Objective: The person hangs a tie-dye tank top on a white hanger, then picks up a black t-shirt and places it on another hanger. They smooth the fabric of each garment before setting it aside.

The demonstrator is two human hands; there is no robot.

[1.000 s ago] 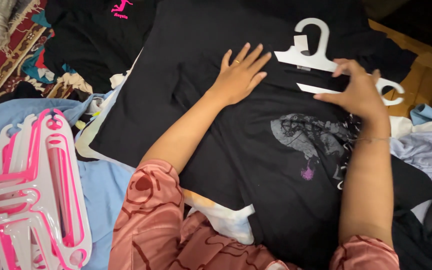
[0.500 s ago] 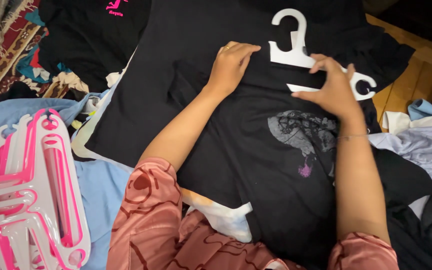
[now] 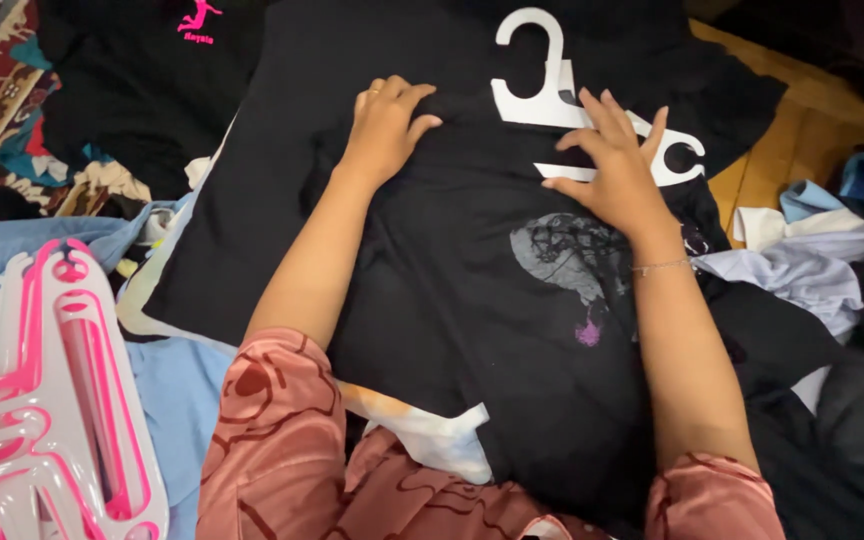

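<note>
Clothes lay heaped over a wooden floor [image 3: 802, 130]. The left hand [image 3: 387, 125] pressed flat, fingers curled, on a black T-shirt [image 3: 432, 290] spread before the person — the right hand [image 3: 617, 165], open, rested on a white plastic hanger [image 3: 552, 90] at its neck. Pink-and-white hangers [image 3: 42, 400] lay well apart.

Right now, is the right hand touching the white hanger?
Touching. The head view shows the right hand lying across the white hanger, fingers spread over its flat body, on the black shirt. The left hand rests on the shirt only.
</note>
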